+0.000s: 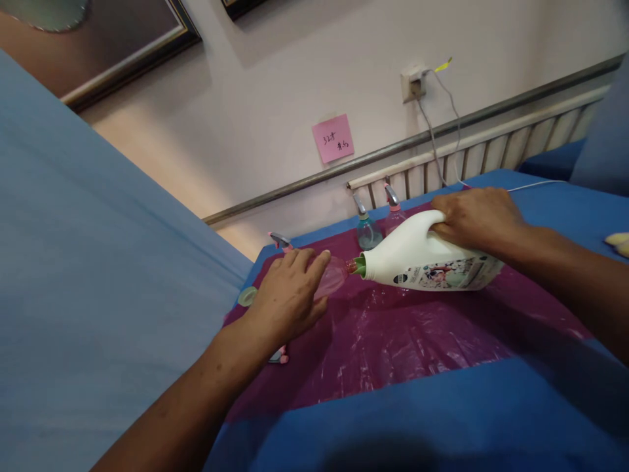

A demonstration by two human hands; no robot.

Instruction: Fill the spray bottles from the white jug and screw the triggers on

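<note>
Left hand (289,288): curled round bottle (332,276), centre
Right hand (479,213): grips jug (393,262), 3 o'clock; label (445,274) illegible
Note (333,139): "32" readable, 12 o'clock
Sheet (383,341): edge at 6 o'clock, blue cloth (442,406) beyond

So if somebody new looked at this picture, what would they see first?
Probably the big white jug, right of the middle, tipped sideways in the right hand, its mouth at the neck of a pink bottle by the left hand. Next, perhaps, the shiny purple sheet spread beneath them on the blue table, then the pink note on the wall.
</note>
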